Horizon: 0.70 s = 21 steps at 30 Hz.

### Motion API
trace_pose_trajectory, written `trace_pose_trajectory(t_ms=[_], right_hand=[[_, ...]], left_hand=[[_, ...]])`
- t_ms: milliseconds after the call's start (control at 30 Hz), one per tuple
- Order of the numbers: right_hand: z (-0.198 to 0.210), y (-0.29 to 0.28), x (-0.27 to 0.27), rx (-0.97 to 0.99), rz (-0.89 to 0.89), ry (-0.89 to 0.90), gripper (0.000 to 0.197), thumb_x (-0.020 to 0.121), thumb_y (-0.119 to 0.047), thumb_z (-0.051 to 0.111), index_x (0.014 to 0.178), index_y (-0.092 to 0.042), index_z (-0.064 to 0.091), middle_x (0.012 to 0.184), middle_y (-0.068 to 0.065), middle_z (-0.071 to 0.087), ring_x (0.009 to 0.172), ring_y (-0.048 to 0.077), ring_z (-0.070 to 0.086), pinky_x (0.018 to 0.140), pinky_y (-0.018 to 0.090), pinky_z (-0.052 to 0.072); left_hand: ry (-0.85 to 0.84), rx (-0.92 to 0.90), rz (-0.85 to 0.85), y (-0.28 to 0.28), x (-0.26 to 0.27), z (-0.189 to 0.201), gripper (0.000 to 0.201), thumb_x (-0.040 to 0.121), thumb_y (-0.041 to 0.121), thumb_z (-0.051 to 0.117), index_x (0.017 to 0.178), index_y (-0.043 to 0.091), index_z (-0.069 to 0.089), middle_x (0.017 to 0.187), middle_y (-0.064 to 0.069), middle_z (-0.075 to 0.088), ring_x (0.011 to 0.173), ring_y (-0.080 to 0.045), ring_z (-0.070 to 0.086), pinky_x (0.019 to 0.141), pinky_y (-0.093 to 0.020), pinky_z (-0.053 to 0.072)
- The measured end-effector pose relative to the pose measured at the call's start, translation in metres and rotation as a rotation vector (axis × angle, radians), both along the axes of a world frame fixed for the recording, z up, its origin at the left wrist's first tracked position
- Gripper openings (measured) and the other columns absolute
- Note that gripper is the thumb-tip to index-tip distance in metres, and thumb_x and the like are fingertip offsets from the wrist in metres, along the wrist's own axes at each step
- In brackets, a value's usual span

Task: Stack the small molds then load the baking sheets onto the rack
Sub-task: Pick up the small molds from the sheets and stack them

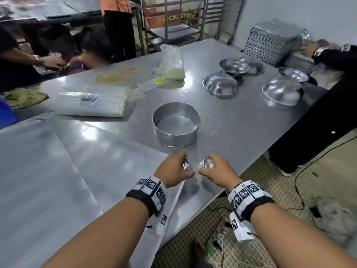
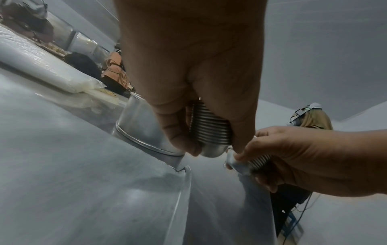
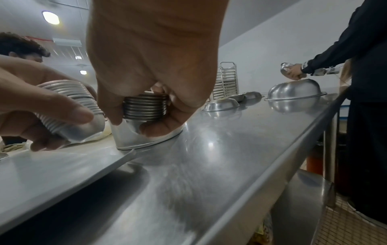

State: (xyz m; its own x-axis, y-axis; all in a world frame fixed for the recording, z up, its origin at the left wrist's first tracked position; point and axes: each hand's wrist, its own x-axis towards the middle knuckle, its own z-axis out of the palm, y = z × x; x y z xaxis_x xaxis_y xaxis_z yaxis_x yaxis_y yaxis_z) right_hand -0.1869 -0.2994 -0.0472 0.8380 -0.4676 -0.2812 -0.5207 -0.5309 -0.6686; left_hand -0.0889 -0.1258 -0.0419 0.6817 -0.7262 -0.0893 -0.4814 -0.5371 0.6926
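Observation:
Each of my hands grips a nested stack of small shiny metal molds above the steel table (image 1: 222, 120). My left hand (image 1: 176, 171) holds one stack (image 1: 185, 163), ribbed rims showing in the left wrist view (image 2: 210, 126). My right hand (image 1: 216, 170) holds the other stack (image 1: 206, 163), seen in the right wrist view (image 3: 145, 107). The two stacks sit a few centimetres apart, tilted toward each other. Flat baking sheets (image 1: 48, 161) lie overlapped on the table's near left, under my left forearm. A wheeled tray rack (image 1: 173, 22) stands behind the table.
A round cake tin (image 1: 176, 124) stands just beyond my hands. Upturned metal bowls (image 1: 220, 84) lie at the far right, near a tall pile of trays (image 1: 270, 43). Plastic bags (image 1: 90, 103) lie at left. Another person (image 1: 332, 55) works at the right; others stand at the back left.

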Motion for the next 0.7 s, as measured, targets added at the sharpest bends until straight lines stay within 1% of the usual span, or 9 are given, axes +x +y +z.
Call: trace_pose_trajectory(t_ms=[67,133,200,267,367,467,533,633,700], right_hand=[[0.0,-0.017,0.013,-0.02,0.035,0.011,0.043,0.071,-0.034,0.079,0.11,-0.027,0.062,0.095,-0.001,0.068,0.075,0.017,0.063,0.069,0.028,0.049],[0.0,-0.033,0.024,-0.078,0.103,0.022,0.043,0.073,-0.032,0.078,0.112,-0.025,0.063,0.099,-0.003,0.066,0.085,0.018,0.061,0.073,0.026,0.043],[0.001,-0.046,0.032,-0.131,0.183,0.044,0.043,0.075,-0.03,0.077,0.115,-0.025,0.062,0.103,-0.003,0.065,0.095,0.021,0.06,0.076,0.026,0.04],[-0.002,-0.061,0.039,-0.151,0.236,0.058,0.045,0.074,-0.029,0.077,0.116,-0.026,0.062,0.111,0.002,0.067,0.101,0.024,0.061,0.078,0.026,0.041],[-0.009,-0.082,0.046,-0.187,0.305,0.082,0.05,0.073,-0.028,0.077,0.12,-0.025,0.059,0.12,0.006,0.066,0.108,0.027,0.061,0.082,0.027,0.042],[-0.017,-0.097,0.048,-0.189,0.367,0.127,0.061,0.073,-0.031,0.076,0.129,-0.025,0.052,0.125,0.006,0.063,0.111,0.028,0.06,0.091,0.032,0.047],[-0.022,-0.105,0.048,-0.202,0.42,0.153,0.059,0.073,-0.032,0.075,0.128,-0.026,0.053,0.125,0.006,0.063,0.111,0.027,0.06,0.091,0.033,0.049],[-0.028,-0.116,0.046,-0.178,0.456,0.143,0.052,0.072,-0.026,0.076,0.121,-0.025,0.058,0.122,0.004,0.063,0.111,0.026,0.06,0.093,0.034,0.05],[-0.032,-0.123,0.045,-0.158,0.466,0.13,0.057,0.072,-0.024,0.078,0.124,-0.027,0.056,0.125,0.003,0.06,0.114,0.025,0.059,0.096,0.033,0.048]], left_hand=[[-0.012,0.027,0.022,-0.015,0.005,-0.003,0.036,0.078,0.039,0.079,0.095,0.017,0.055,0.087,0.003,0.063,0.08,-0.018,0.059,0.066,-0.033,0.043],[-0.027,0.06,0.053,-0.03,0.006,-0.006,0.033,0.078,0.038,0.078,0.09,0.021,0.052,0.087,0.004,0.061,0.083,-0.019,0.059,0.065,-0.031,0.038],[-0.033,0.105,0.084,-0.045,0.006,-0.008,0.032,0.077,0.038,0.077,0.088,0.024,0.051,0.091,0.0,0.065,0.087,-0.022,0.062,0.066,-0.03,0.038],[-0.04,0.167,0.095,-0.061,0.006,-0.012,0.032,0.077,0.04,0.077,0.09,0.024,0.052,0.098,-0.004,0.068,0.09,-0.024,0.063,0.068,-0.03,0.04],[-0.064,0.242,0.125,-0.083,0.004,-0.018,0.033,0.078,0.04,0.076,0.097,0.022,0.057,0.103,-0.005,0.068,0.094,-0.025,0.063,0.072,-0.031,0.044],[-0.058,0.309,0.161,-0.1,-0.002,-0.027,0.03,0.081,0.038,0.072,0.095,0.025,0.05,0.105,-0.006,0.066,0.094,-0.027,0.063,0.076,-0.033,0.05],[-0.068,0.351,0.184,-0.108,-0.005,-0.035,0.028,0.083,0.039,0.068,0.097,0.024,0.049,0.106,-0.006,0.066,0.092,-0.029,0.064,0.078,-0.036,0.053],[-0.05,0.378,0.205,-0.117,-0.01,-0.044,0.034,0.083,0.039,0.066,0.106,0.021,0.049,0.108,-0.007,0.064,0.096,-0.031,0.064,0.08,-0.036,0.052],[-0.049,0.377,0.225,-0.123,-0.012,-0.049,0.036,0.084,0.038,0.066,0.108,0.019,0.048,0.108,-0.009,0.063,0.097,-0.032,0.063,0.08,-0.036,0.049]])
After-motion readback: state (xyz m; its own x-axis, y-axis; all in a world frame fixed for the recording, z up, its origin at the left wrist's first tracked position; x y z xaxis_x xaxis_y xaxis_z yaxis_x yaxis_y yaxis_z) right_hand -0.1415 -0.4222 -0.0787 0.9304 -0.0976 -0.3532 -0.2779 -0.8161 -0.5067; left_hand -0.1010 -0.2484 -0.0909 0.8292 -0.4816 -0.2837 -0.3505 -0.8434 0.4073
